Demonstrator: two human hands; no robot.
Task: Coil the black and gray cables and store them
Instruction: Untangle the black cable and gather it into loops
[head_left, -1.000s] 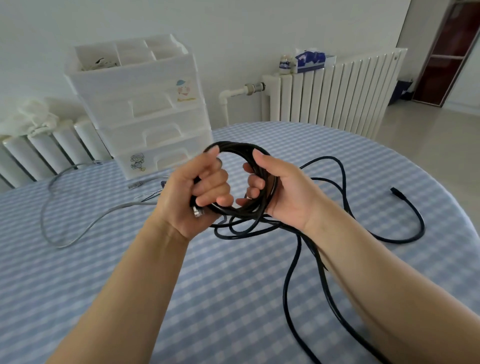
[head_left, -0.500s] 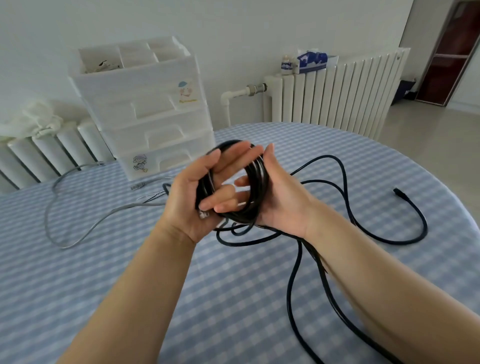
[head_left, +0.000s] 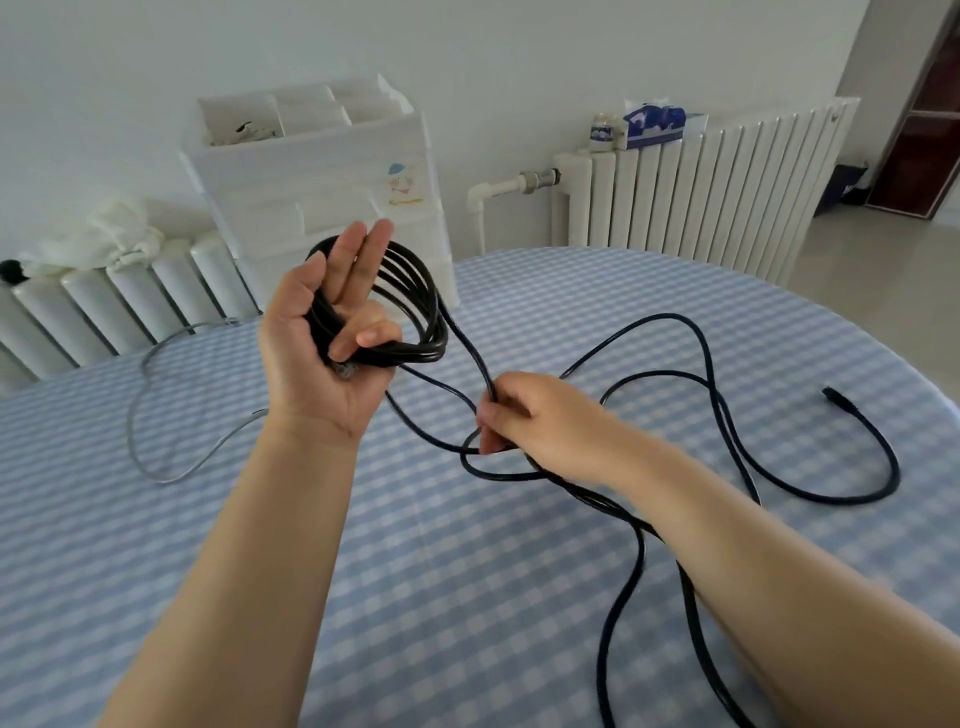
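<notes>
Head view. Half a second earlier both hands were pressed together on the coil, in front of the white drawer unit (head_left: 317, 208). The hands have now separated. The left hand (head_left: 327, 358) is raised, palm toward the camera, and carries the coiled part of the black cable (head_left: 415, 306). Its upper fingers are extended through the loops, while a lower finger and the thumb curl over the bundle, so this grip is clamped on the coil. A clear connector shows at the base of the palm.

The right hand (head_left: 524, 415) has dropped away from the coil toward the table (head_left: 467, 597). Its fingers are closed round the loose run of the same cable, just below and to the right of the coil. This grip is also clamped on the cable.

Judged meaning: one wrap is complete and the right hand is taking up slack for the next one. Much of the black cable is uncoiled. It lies on the table to the right of the coil, ending in a plug (head_left: 834, 397). The gray cable (head_left: 156, 415) lies uncoiled on the table, left of the coil and untouched. Storage has not begun.
</notes>
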